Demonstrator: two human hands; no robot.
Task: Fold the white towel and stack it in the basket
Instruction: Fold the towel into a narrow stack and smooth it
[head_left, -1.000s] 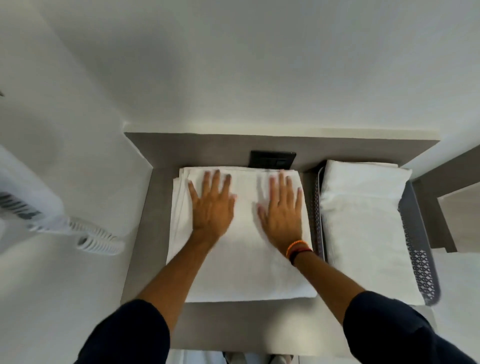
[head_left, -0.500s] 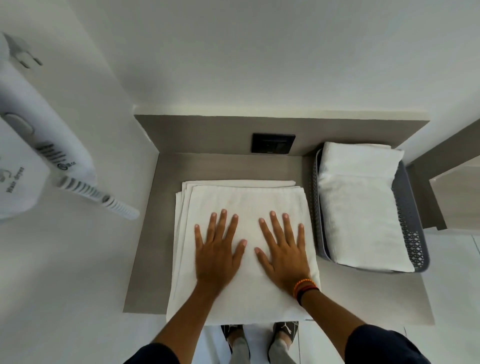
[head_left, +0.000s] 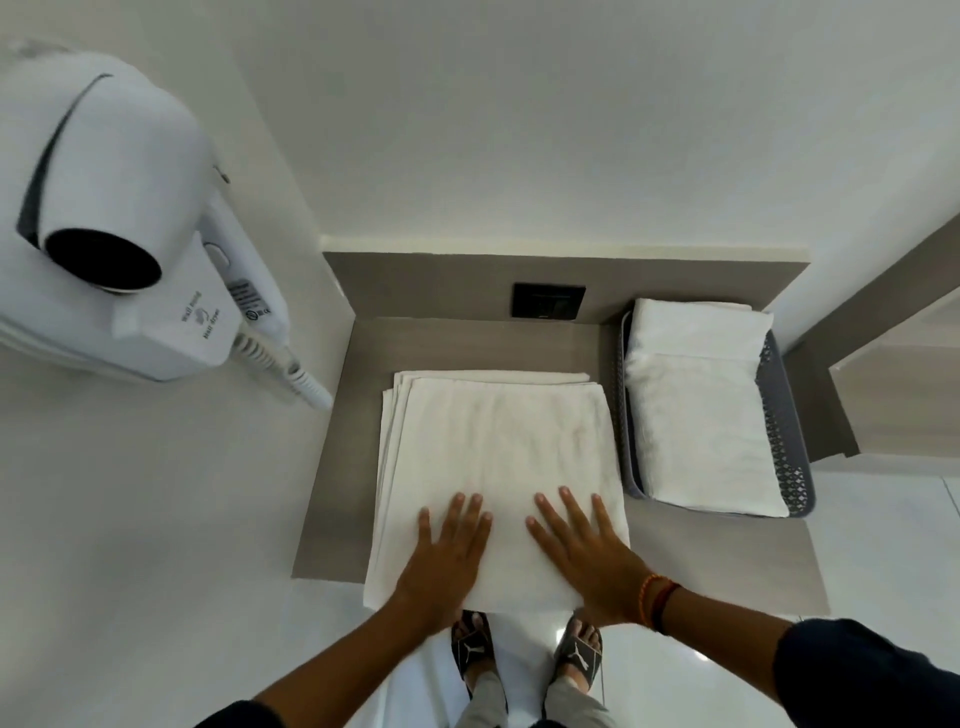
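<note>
A folded white towel (head_left: 498, 452) lies flat on the grey counter (head_left: 727, 561), its near edge hanging slightly past the counter's front. My left hand (head_left: 447, 561) presses palm-down on the towel's near left part, fingers spread. My right hand (head_left: 587, 556), with orange and dark bands at the wrist, lies flat on the near right part. Neither hand grips the cloth. Right of the towel stands a grey perforated basket (head_left: 789, 441) with folded white towels (head_left: 701, 415) stacked in it.
A white wall-mounted hair dryer (head_left: 119, 223) with a coiled cord sticks out from the left wall. A black socket plate (head_left: 548, 300) sits on the counter's back panel. A raised ledge (head_left: 893, 374) borders the right. My sandalled feet (head_left: 524, 649) stand on the white floor below.
Both hands have slid flat along the towel from its far end to its near edge. The view has tilted, so the hair dryer now looms larger at left.
</note>
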